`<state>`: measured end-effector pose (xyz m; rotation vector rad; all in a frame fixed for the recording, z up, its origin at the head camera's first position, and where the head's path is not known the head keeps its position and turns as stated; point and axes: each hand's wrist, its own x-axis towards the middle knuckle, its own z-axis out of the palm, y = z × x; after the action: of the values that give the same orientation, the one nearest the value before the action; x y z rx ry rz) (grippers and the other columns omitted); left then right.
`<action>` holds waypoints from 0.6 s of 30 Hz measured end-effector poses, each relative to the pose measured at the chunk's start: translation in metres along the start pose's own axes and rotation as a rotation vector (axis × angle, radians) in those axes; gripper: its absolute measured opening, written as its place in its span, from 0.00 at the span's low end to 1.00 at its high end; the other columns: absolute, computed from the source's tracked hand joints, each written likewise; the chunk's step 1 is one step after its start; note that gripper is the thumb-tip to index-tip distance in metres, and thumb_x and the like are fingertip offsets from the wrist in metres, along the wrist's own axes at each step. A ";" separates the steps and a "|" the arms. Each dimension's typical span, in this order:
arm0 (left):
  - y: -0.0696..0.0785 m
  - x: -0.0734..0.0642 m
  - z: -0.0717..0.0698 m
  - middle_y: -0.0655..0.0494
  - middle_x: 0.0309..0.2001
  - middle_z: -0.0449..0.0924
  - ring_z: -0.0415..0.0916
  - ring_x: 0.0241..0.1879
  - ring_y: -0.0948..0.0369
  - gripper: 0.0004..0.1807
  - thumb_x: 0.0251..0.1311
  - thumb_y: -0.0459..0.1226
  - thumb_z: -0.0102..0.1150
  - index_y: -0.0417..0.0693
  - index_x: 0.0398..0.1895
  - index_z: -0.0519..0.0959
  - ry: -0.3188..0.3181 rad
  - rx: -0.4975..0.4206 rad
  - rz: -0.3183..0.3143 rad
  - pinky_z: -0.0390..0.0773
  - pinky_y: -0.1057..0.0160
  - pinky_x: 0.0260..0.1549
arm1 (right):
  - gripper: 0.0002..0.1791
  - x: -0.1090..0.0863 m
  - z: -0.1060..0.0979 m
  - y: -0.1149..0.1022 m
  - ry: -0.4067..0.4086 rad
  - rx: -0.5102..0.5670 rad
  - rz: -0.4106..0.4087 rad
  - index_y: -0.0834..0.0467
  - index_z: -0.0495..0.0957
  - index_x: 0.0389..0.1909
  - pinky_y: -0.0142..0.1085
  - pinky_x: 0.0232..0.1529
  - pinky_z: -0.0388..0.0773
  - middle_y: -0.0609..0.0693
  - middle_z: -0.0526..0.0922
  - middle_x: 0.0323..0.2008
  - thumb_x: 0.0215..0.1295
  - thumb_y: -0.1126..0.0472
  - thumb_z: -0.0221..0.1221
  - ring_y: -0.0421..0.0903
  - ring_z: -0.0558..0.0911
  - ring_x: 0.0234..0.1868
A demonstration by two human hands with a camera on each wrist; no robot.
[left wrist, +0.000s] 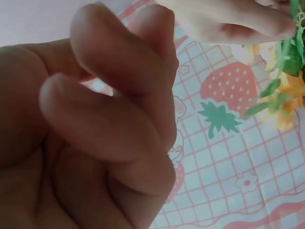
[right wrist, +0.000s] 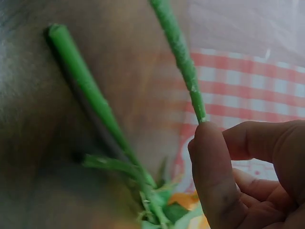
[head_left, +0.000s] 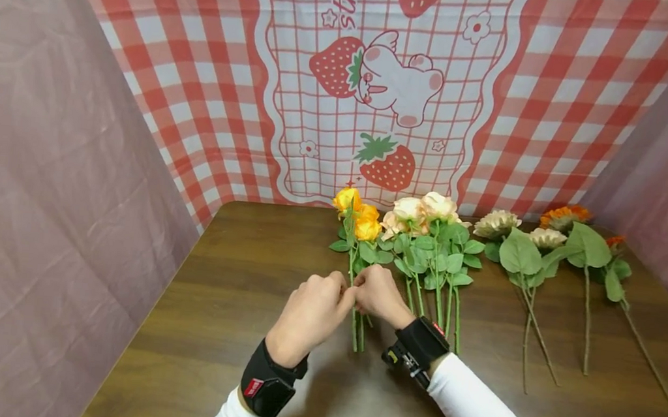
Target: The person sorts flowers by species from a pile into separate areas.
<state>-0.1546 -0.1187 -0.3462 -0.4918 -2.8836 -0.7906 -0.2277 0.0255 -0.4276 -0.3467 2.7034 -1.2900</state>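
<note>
Two yellow roses (head_left: 367, 223) with green leaves stand out near the table's back edge, their stems running toward me. My right hand (head_left: 379, 292) pinches one green stem (right wrist: 183, 67) between thumb and fingertips. A second stem (right wrist: 83, 78) lies on the table beside it, its cut end visible. Close by on the left is my left hand (head_left: 311, 311), its fingers (left wrist: 109, 129) curled and its thumb tip near the pinched stem. Nothing shows between those fingers in the left wrist view, but the thumb's contact is hidden.
Right of the yellow roses lie several cream and peach roses (head_left: 437, 207). Farther right are white flowers (head_left: 496, 224) and orange flowers (head_left: 565, 217) with broad leaves and long stems. The brown wooden table (head_left: 213, 317) meets a red-and-white checked cloth (head_left: 202, 93) behind.
</note>
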 end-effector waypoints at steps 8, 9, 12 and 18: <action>0.003 -0.004 -0.001 0.59 0.16 0.63 0.64 0.14 0.63 0.17 0.70 0.40 0.55 0.48 0.21 0.70 -0.013 -0.026 0.019 0.64 0.66 0.15 | 0.19 0.005 0.020 0.009 0.011 -0.065 0.032 0.57 0.74 0.08 0.30 0.15 0.67 0.44 0.72 0.07 0.58 0.69 0.61 0.41 0.72 0.10; 0.004 -0.004 -0.001 0.59 0.16 0.62 0.63 0.14 0.63 0.17 0.70 0.41 0.55 0.48 0.21 0.69 -0.010 -0.028 0.024 0.64 0.66 0.15 | 0.19 0.006 0.021 0.009 0.019 -0.075 0.027 0.57 0.72 0.07 0.30 0.15 0.67 0.43 0.70 0.07 0.57 0.68 0.61 0.40 0.71 0.09; 0.004 -0.004 -0.002 0.60 0.16 0.62 0.64 0.14 0.63 0.18 0.70 0.40 0.55 0.48 0.20 0.69 -0.004 -0.030 0.032 0.64 0.66 0.15 | 0.20 0.008 0.024 0.010 0.019 -0.087 0.038 0.56 0.71 0.06 0.30 0.14 0.69 0.43 0.70 0.06 0.55 0.69 0.60 0.38 0.72 0.08; 0.006 -0.005 -0.005 0.59 0.16 0.64 0.65 0.14 0.62 0.17 0.70 0.40 0.55 0.48 0.20 0.69 -0.018 -0.019 0.035 0.66 0.64 0.15 | 0.22 0.009 0.022 0.007 -0.020 -0.079 0.045 0.55 0.67 0.05 0.30 0.12 0.71 0.47 0.72 0.06 0.55 0.70 0.58 0.39 0.74 0.06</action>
<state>-0.1475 -0.1180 -0.3407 -0.5530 -2.8782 -0.8127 -0.2325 0.0114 -0.4468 -0.3033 2.7346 -1.1650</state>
